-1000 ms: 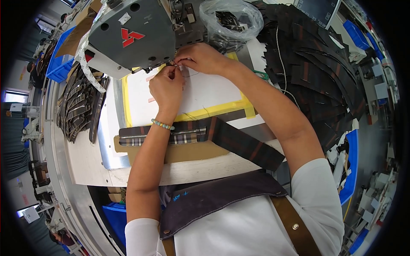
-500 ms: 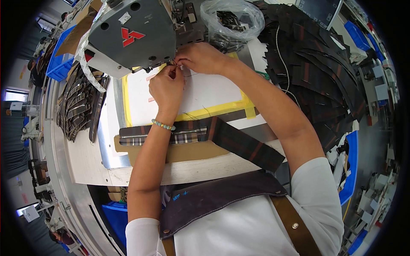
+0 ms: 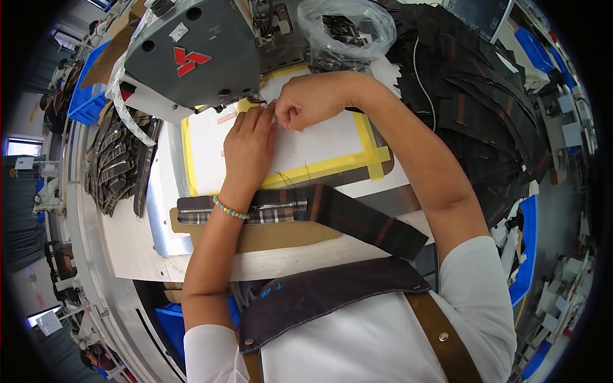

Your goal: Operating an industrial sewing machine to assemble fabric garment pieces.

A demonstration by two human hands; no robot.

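Note:
Under the head of a grey sewing machine (image 3: 191,76) with a red emblem, a white sheet (image 3: 318,145) edged with yellow tape bears small pink strips. My left hand (image 3: 250,145), with a beaded bracelet at the wrist, rests fingers stretched on the sheet, tips near the needle. My right hand (image 3: 313,102) is curled just to its right; whatever is between those fingertips is too small to make out. Below the sheet, a dark plaid piece with a zipper (image 3: 354,218) lies on a tan board (image 3: 287,237), crossed by my left forearm.
Striped fabric pieces (image 3: 116,166) are piled at the left, beside a blue crate (image 3: 87,101). A large heap of dark plaid cut pieces (image 3: 476,115) fills the right, with a blue bin (image 3: 523,268) below it. A plastic bag (image 3: 345,29) and a screen (image 3: 474,14) are at the back.
My left hand has drawn slightly down and its bunched fingers have straightened. My right hand has shifted right and down, away from the needle, with its fingers curled in.

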